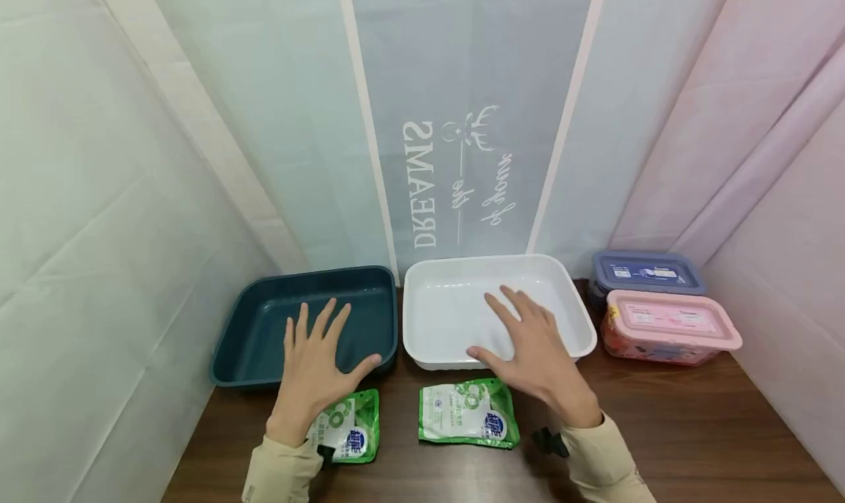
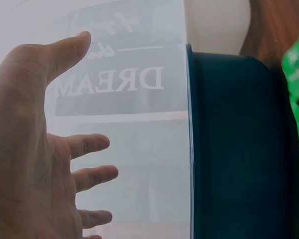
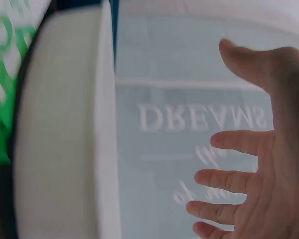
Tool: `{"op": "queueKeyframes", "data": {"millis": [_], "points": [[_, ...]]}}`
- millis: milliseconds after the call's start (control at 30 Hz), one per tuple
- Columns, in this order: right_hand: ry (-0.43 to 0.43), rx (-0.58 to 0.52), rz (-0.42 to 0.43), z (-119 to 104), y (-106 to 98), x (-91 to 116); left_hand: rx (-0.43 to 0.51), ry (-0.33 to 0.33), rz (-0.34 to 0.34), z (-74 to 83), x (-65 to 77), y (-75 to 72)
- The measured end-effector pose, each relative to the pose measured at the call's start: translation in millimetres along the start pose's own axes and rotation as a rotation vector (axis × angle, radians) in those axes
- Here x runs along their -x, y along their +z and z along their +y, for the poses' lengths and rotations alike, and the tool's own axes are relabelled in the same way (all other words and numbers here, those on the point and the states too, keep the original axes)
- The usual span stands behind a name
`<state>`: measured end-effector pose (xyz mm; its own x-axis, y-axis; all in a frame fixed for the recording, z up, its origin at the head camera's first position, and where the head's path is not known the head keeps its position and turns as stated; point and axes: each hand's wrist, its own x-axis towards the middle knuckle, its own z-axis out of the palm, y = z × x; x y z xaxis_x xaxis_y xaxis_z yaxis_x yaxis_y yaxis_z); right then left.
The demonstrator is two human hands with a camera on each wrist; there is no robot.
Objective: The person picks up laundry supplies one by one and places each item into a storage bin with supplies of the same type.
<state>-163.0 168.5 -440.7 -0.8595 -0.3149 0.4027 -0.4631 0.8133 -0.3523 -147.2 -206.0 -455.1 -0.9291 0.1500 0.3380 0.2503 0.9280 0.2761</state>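
In the head view my left hand point(image 1: 313, 375) hovers with spread fingers over the near edge of a dark teal tray point(image 1: 264, 305). My right hand point(image 1: 531, 349) is held likewise, fingers apart, above the near right part of a white tray point(image 1: 442, 312). Neither hand holds anything. A green and white pouch point(image 1: 359, 422) lies on the table by my left wrist, partly hidden by the forearm. A second green and white pouch point(image 1: 465, 413) lies in front of the white tray. Each wrist view shows a hand with extended fingers beside a tray's wall.
At the right stand a pink lidded container point(image 1: 670, 327) and, behind it, a blue lidded container point(image 1: 647, 272). The brown wooden table point(image 1: 660, 422) is bordered by a printed curtain point(image 1: 462, 63) at the back and pale cloth on both sides.
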Motion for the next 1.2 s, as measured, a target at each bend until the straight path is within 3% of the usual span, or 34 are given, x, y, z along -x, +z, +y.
{"op": "queueKeyframes", "data": {"millis": [167,467,833,1000,1200], "points": [[-0.036,-0.12,-0.026,-26.6,15.4,6.0,0.006,0.007,0.016,-5.2,18.8,-10.9],[-0.046,-0.363,-0.143,-71.2,41.4,13.8,0.014,-0.012,-0.01,-9.1,47.7,-22.3],[-0.012,-0.582,-0.344,-93.1,77.1,18.4,0.0,-0.063,-0.013,-20.5,79.9,-15.4],[-0.006,-0.577,-0.41,-103.4,87.4,23.7,-0.016,-0.1,-0.066,-28.4,90.0,-9.3],[0.025,-0.67,-0.464,-115.4,103.1,31.1,-0.009,-0.122,-0.155,-37.4,95.9,-2.7]]}}
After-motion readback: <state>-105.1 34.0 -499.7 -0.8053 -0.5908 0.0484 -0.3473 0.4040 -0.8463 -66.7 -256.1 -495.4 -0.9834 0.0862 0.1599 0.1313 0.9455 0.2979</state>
